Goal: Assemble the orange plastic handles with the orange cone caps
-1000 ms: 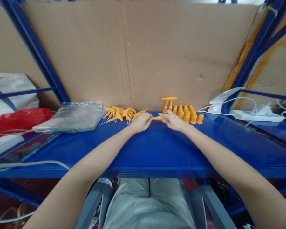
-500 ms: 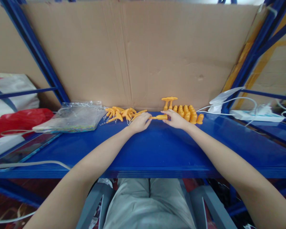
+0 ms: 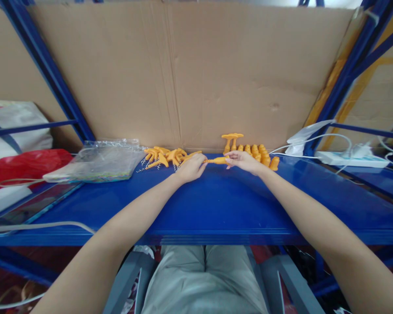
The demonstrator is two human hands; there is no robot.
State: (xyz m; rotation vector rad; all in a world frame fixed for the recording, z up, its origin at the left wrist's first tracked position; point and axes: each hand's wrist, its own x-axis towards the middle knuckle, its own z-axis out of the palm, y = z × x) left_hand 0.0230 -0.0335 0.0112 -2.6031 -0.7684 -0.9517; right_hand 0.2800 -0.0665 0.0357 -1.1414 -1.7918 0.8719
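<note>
My left hand (image 3: 191,168) and my right hand (image 3: 243,160) meet over the blue shelf (image 3: 216,205), both closed on one orange plastic piece (image 3: 217,160) that lies sideways between them. The left fingers pinch its thin left end, the right fingers grip its thicker right end. Behind the left hand lies a heap of orange T-shaped handles with metal screws (image 3: 166,155). Behind the right hand stands a cluster of orange caps (image 3: 260,155), with two assembled T-shaped pieces (image 3: 232,140) upright at the back.
A clear plastic bag (image 3: 96,161) lies left of the heap, and a red bag (image 3: 22,165) beyond it. White cables and a power strip (image 3: 350,158) sit at the right. A cardboard sheet (image 3: 196,74) closes the back of the shelf. Blue rack posts stand on both sides.
My right hand has lifted and turned slightly, sliding a little right along the orange piece. The left hand has stayed in place at the piece's thin end.
</note>
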